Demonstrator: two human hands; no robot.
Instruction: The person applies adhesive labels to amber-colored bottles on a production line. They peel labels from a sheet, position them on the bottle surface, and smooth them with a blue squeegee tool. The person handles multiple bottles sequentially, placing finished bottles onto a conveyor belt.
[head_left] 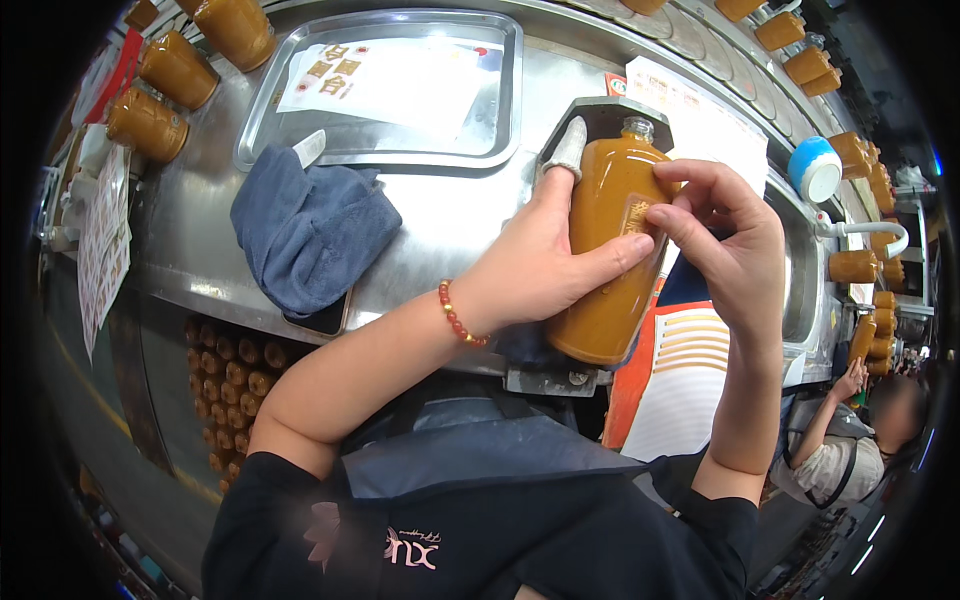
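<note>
A glossy amber-brown bottle point(594, 285) with a clear glass neck is tilted in front of me. My left hand point(545, 240) is closed around its left side, thumb across the front. A whitish cover sits on one of that hand's fingers. My right hand point(735, 225) is curled at the bottle's right side: the thumb tip presses by the edge of a small label point(636, 214) with gold characters, and the index fingertip touches the shoulder. Its other fingers are partly hidden. Behind the neck shows a dark, angular-edged tray point(605, 108).
On the metal bench lie a crumpled blue cloth point(310, 235) and a steel tray point(505, 95) holding printed sheets point(385, 85). Brown bottles point(178, 70) stand at the left. A blue-and-white round container point(815, 168) is at the right, where another person point(840, 450) works.
</note>
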